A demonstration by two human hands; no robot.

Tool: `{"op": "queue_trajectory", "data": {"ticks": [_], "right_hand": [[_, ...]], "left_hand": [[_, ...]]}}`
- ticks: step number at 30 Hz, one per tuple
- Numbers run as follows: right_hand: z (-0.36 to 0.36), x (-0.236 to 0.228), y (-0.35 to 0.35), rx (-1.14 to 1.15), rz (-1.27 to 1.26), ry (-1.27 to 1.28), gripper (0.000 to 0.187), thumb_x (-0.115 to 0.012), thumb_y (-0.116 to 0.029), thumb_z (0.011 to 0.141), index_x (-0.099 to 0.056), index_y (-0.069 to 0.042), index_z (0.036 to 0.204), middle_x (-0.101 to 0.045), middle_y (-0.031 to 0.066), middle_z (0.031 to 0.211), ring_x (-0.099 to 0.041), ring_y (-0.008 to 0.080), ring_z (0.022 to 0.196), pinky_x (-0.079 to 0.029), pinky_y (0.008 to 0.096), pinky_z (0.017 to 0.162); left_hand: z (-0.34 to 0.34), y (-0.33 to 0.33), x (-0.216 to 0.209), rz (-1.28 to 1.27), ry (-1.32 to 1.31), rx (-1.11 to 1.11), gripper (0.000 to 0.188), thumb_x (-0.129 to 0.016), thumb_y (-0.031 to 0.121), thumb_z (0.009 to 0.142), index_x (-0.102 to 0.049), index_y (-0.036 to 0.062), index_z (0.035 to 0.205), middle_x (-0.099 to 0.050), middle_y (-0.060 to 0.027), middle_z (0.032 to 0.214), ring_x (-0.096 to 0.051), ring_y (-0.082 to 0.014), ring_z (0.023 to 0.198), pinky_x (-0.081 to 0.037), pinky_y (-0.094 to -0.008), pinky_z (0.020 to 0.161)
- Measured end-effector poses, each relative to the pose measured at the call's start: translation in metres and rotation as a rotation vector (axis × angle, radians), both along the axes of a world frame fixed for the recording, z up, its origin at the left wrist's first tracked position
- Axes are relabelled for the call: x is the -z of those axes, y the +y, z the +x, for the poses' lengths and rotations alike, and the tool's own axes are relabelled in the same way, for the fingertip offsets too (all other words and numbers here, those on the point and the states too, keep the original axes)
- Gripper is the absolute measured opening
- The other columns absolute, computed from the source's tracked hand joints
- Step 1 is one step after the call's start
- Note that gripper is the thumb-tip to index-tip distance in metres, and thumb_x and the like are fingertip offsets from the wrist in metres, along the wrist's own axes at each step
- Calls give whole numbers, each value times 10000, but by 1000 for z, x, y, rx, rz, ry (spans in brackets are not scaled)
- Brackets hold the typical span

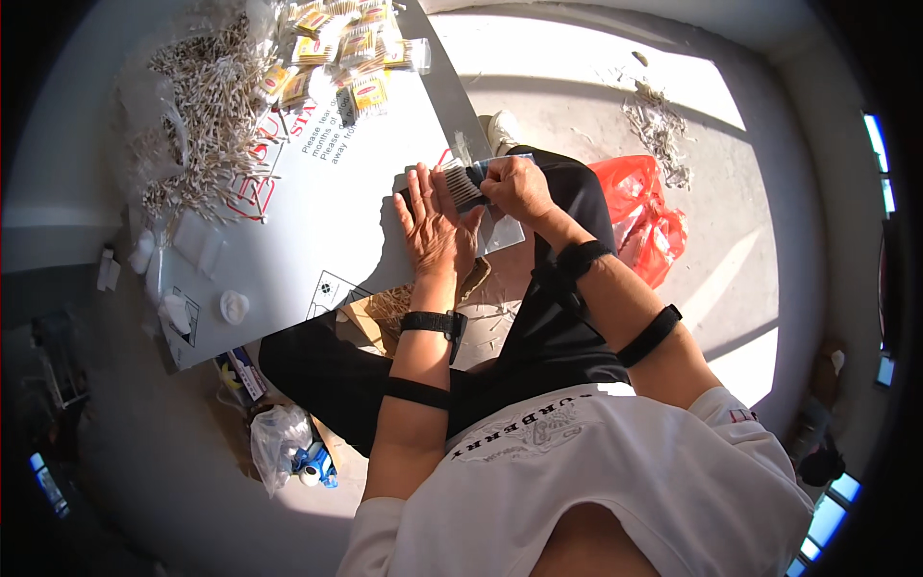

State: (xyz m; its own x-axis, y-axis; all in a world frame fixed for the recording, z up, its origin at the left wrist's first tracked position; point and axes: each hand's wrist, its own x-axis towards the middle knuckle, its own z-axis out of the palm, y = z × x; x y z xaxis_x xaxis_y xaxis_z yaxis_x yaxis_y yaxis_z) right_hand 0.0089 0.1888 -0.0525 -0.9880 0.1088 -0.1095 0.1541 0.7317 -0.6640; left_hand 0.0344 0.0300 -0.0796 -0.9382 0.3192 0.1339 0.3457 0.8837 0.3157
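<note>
My left hand (433, 219) lies flat with fingers spread near the right edge of the grey-white board table. Beside its fingertips is a row of cotton swabs (462, 183), side by side in a clear plastic bag (505, 231). Fingers curled, my right hand (519, 189) closes on the bag at the table edge; its exact grip is partly hidden. Loose cotton swabs (207, 115) form a large heap at the far left of the table. Filled swab packets with yellow cards (358, 43) are piled at the far end.
A red plastic bag (639, 207) lies on the floor at right, near scattered pale scraps (659, 135). An open cardboard box (385, 313) with thin sticks stands beneath the table edge. A small white cup-like piece (234, 307) sits at the near left of the table (279, 269).
</note>
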Motion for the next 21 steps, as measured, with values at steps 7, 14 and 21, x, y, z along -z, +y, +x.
{"op": "queue_trajectory", "data": {"ticks": [7, 14, 21], "right_hand": [[1, -1, 3, 12, -1, -8, 175, -621, -216, 725, -641, -50, 678, -642, 153, 634, -663, 327, 655, -524, 416, 622], [-1, -9, -3, -65, 164, 12, 198, -626, -240, 732, -644, -50, 679, -655, 174, 696, -657, 364, 703, -529, 447, 656], [0, 1, -2, -82, 163, 111, 178, -616, -199, 734, -587, -46, 648, -616, 166, 640, -622, 374, 645, -496, 449, 591]], "left_hand": [[9, 3, 3, 24, -40, 38, 808, -472, 472, 946, -152, -8, 1512, -134, -171, 1593, -73, -310, 1486, -23, -518, 1179], [8, 2, 0, 17, -51, 79, 799, -475, 464, 947, -160, -4, 1513, -141, -169, 1592, -74, -304, 1488, -29, -511, 1180], [6, 8, -2, 37, -49, 105, 817, -513, 464, 931, -175, -3, 1510, -167, -191, 1580, -98, -307, 1484, -45, -512, 1181]]}}
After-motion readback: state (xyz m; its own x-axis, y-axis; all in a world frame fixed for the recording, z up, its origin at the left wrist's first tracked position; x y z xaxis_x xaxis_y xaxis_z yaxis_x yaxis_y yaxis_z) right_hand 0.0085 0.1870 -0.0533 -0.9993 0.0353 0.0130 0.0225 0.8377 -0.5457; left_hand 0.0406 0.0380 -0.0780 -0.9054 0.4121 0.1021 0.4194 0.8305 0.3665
